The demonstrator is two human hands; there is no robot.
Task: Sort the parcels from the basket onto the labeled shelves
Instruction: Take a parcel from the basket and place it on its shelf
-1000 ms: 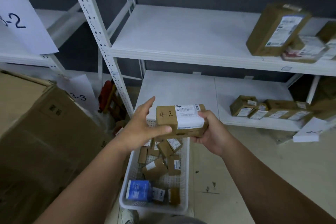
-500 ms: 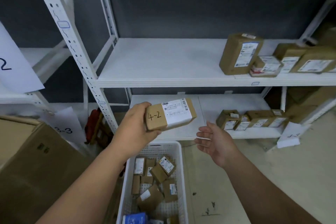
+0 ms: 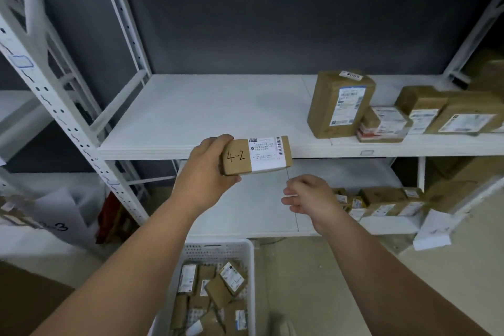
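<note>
Parcel (image 3: 256,155) marked "4-2" sits at the centre of the view, held level in the left hand (image 3: 207,169). Fingers curl over its far top edge and the thumb presses up from below, so the hand pinches one short end. The box hangs just in front of the middle shelf (image 3: 191,117), at its front lip, not yet resting on it.

The right hand (image 3: 308,196), at about 4 o'clock from the parcel, holds nothing; its fingers are loosely curled and slightly apart.

Other parcels stand on the same shelf toward 2 o'clock, led by a tall box (image 3: 338,103). The basket (image 3: 218,249) with more parcels lies at 6 o'clock on the floor.

To place it well, judging from this: the bare white stretch at 11 to 12 o'clock looks the easiest landing spot. Slide the free end over the lip first, set it flat, then open the thumb. A small tag on the shelf's front edge at 3 o'clock is too blurred to read, so checking that it says 4-2 seems wise.
</note>
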